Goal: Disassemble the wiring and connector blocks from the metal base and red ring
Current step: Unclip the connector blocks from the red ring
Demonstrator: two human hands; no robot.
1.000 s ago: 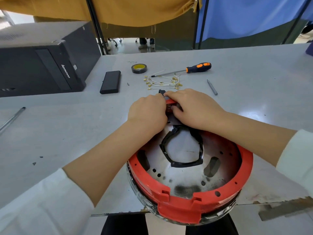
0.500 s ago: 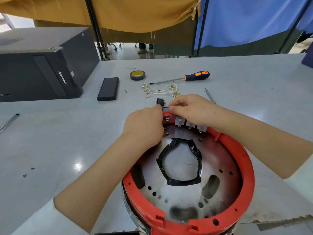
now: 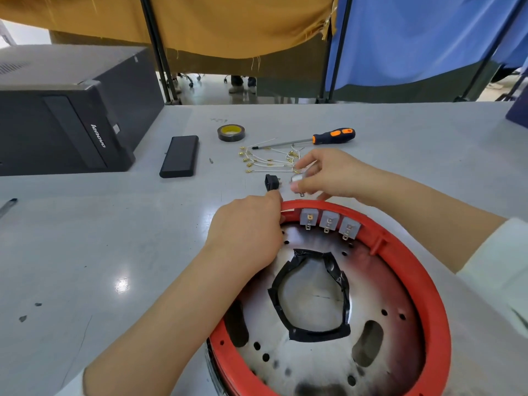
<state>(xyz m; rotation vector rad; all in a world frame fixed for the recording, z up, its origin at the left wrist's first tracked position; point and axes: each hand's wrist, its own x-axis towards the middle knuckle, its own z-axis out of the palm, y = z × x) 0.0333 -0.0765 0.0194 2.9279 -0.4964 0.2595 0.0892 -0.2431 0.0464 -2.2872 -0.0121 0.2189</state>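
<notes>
On the grey worktable (image 3: pixel 85 224) our round metal base (image 3: pixel 314 361) sits at the near right, a plate with drilled holes and a taped black opening, framed by the red plastic ring (image 3: pixel 428 295). We judge the job well past halfway.

The wiring looks fully stripped: a loose bundle of white wires with brass terminals (image 3: pixel 268 160) lies on the table beyond the ring, just near of the orange-and-black screwdriver (image 3: pixel 308 140).

Three grey connector blocks (image 3: pixel 328 221) remain seated side by side along the ring's far inner edge, so those are what we have left, one at a time by the look of it.

Our left hand (image 3: pixel 245 232) rests curled on the ring's far-left edge, apparently steadying it; whether its fingers actually grip the rim we cannot tell.

Our right hand (image 3: pixel 328 175) hovers just beyond the ring, pinching a small grey connector block (image 3: pixel 297 178), blurred, free of the ring and, we judge, bound for the table.

One small black block (image 3: pixel 271 182) lies on the table just left of it, near the ring.
</notes>
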